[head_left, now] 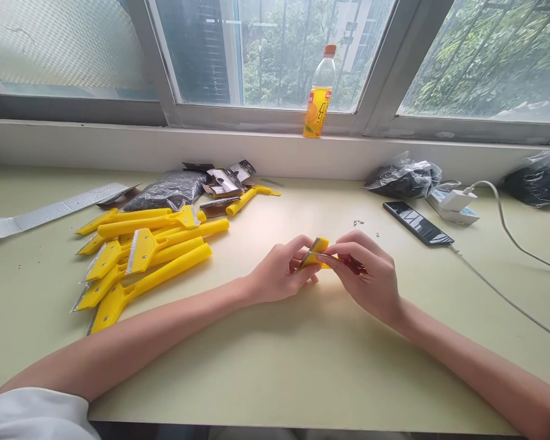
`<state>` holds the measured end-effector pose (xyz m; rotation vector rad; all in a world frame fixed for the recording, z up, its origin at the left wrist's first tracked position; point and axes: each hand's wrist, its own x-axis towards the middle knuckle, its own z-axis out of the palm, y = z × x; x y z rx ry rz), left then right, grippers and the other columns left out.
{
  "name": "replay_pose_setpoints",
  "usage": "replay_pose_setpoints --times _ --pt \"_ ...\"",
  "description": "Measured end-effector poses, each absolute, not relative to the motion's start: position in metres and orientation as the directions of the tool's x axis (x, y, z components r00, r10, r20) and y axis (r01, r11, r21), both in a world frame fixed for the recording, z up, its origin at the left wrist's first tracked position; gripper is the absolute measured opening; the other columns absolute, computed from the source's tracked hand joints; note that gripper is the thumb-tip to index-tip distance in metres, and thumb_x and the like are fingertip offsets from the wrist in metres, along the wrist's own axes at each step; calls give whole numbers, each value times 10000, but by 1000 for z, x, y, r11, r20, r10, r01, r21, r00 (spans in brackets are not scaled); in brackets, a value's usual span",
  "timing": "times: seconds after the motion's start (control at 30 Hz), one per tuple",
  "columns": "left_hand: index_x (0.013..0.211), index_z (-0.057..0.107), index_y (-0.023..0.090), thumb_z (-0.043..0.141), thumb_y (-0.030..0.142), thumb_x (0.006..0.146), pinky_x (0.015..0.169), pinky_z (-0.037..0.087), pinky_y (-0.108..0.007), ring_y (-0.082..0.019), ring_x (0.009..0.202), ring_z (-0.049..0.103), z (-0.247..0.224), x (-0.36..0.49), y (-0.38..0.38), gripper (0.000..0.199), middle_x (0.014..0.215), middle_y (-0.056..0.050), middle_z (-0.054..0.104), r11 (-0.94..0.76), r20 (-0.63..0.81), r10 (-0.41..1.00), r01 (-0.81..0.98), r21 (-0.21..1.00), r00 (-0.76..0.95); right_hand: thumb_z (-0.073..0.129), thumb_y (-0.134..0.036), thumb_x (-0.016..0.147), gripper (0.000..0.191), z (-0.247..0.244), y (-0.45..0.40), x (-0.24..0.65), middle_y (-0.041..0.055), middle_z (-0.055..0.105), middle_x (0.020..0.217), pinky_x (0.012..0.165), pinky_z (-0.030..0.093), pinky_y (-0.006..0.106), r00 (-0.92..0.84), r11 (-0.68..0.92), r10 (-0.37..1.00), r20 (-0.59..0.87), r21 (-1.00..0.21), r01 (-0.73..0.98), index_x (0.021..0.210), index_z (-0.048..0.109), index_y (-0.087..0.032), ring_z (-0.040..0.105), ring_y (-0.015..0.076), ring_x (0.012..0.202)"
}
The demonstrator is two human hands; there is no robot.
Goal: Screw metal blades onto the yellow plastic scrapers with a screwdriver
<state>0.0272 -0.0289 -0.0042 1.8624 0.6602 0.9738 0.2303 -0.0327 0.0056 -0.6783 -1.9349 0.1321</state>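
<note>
My left hand is closed around a yellow scraper, its blade head turned up between my two hands. In my right hand is a screwdriver with a dark red handle, mostly covered by my fingers. Its thin metal shaft reaches across to the scraper's head; whether the tip sits in a screw I cannot tell. Much of the scraper's handle is hidden behind my right hand. To the left lies a pile of yellow scrapers, several with blades showing. Small screws lie scattered beyond my right hand.
At the back are a bag of black parts, opened black boxes and another yellow scraper. A phone with a cable lies right, beside a power strip. A juice bottle stands on the sill.
</note>
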Motion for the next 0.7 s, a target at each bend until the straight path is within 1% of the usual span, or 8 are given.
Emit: replay_pose_setpoints --times 0.1,0.2,0.33,0.5,0.6,0.7 --pt "1094 515 210 605 330 974 619 610 -288 -188 742 745 -4 28 -29 193 877 -37 715 -446 356 762 40 894 542 743 -88 863 152 6 -33 230 8 578 840 483 394 243 -268 792 576 772 -445 417 914 668 -210 478 86 603" --pt "1094 514 210 607 317 971 617 610 -290 -185 730 741 -4 28 -29 187 870 -35 714 -449 355 766 51 892 536 730 -99 877 136 5 -33 229 9 601 836 489 407 243 -272 796 573 773 -446 409 912 665 -213 501 92 611" --pt "1097 521 209 602 301 970 616 604 -280 -178 725 738 -5 28 -30 177 877 -34 720 -453 352 772 70 889 529 697 -91 901 144 3 -32 229 11 622 857 474 397 236 -312 826 527 791 -389 408 961 658 -216 481 79 579" --pt "1098 519 211 610 311 965 618 590 -267 -178 723 739 -6 30 -31 189 860 -27 726 -445 342 781 81 892 523 678 -69 905 161 3 -33 232 5 613 845 469 383 218 -346 834 488 802 -311 457 977 632 -206 444 61 554" --pt "1100 518 209 616 321 961 619 590 -272 -180 720 737 -6 30 -31 204 864 -33 725 -443 343 779 75 893 525 678 -63 901 172 3 -34 234 7 624 854 471 377 214 -376 834 452 809 -235 499 988 628 -203 449 58 554" --pt "1098 519 206 607 312 964 626 589 -275 -178 720 735 -6 30 -31 192 868 -37 726 -452 348 774 78 888 529 674 -57 900 183 2 -34 234 13 634 863 480 383 214 -388 839 434 813 -208 503 996 629 -206 464 64 565"
